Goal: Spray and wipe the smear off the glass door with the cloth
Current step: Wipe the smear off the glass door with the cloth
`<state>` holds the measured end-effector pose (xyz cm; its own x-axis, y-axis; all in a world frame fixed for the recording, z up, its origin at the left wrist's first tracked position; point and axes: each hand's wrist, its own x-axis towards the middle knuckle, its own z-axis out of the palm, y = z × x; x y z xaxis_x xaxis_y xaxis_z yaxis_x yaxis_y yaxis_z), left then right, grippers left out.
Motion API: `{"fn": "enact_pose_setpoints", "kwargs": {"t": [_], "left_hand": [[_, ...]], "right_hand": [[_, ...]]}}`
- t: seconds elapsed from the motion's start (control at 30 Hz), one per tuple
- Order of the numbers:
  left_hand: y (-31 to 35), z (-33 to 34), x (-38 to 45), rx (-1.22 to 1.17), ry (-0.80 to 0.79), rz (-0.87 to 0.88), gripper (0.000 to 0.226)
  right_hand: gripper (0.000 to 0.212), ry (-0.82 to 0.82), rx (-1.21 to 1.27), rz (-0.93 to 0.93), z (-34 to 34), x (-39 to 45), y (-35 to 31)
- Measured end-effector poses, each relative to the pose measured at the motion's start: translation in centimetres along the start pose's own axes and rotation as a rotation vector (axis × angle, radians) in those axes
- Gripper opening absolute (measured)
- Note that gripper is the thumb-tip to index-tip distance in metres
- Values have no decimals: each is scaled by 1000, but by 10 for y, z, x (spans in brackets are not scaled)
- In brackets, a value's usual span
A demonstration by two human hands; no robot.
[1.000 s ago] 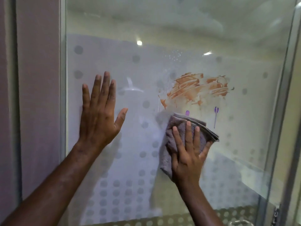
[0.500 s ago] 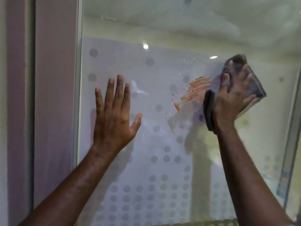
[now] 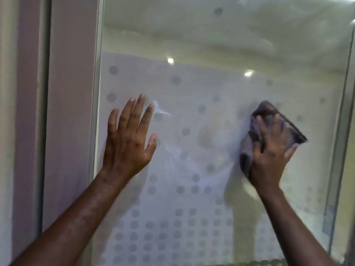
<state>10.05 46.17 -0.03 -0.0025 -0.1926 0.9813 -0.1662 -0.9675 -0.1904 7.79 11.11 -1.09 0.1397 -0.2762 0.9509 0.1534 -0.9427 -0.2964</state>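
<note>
The glass door (image 3: 192, 89) fills the view, frosted with grey dots on its lower part. My left hand (image 3: 128, 139) lies flat on the glass near its left edge, fingers spread and straight. My right hand (image 3: 270, 152) presses a folded grey cloth (image 3: 257, 127) against the glass at the right, fingers spread over it; the hand and cloth are blurred by motion. No orange smear shows on the glass around the cloth; whatever lies under the cloth is hidden. No spray bottle is in view.
A pale wall and door frame (image 3: 73, 112) stand to the left of the glass. A metal frame edge (image 3: 340, 131) runs down the right side. Ceiling lights reflect in the pane.
My right hand swept the cloth up over the orange smear, then down and right; the smear seen earlier no longer shows. My left hand stayed flat on the glass.
</note>
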Motion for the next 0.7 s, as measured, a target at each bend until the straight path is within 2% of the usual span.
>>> {"fn": "enact_pose_setpoints", "kwargs": {"t": [0.07, 0.1, 0.17, 0.3, 0.37, 0.43, 0.5, 0.6, 0.7], "left_hand": [[2, 1, 0, -18, -11, -4, 73], [3, 2, 1, -24, -16, -4, 74], [2, 3, 1, -35, -19, -5, 74], [0, 5, -1, -37, -14, -5, 74], [-2, 5, 0, -27, -3, -4, 73], [-6, 4, 0, -23, 12, 9, 72], [-14, 3, 2, -9, 24, 38, 70], [-24, 3, 1, 1, 15, 30, 71], [-23, 5, 2, -2, -12, 14, 78]], "right_hand": [[57, 78, 81, 221, -5, 58, -9], [55, 106, 93, 257, -5, 83, -20], [53, 99, 80, 207, 1, 110, -51], [54, 22, 39, -207, 19, 65, -103], [51, -14, -23, -462, 21, 26, -98], [49, -24, -73, -608, 18, 0, -68], [51, -21, -80, -543, 9, -8, -34], [55, -22, 2, -217, 0, 15, -13], [55, 61, 96, 75, 1, 64, -36]]}}
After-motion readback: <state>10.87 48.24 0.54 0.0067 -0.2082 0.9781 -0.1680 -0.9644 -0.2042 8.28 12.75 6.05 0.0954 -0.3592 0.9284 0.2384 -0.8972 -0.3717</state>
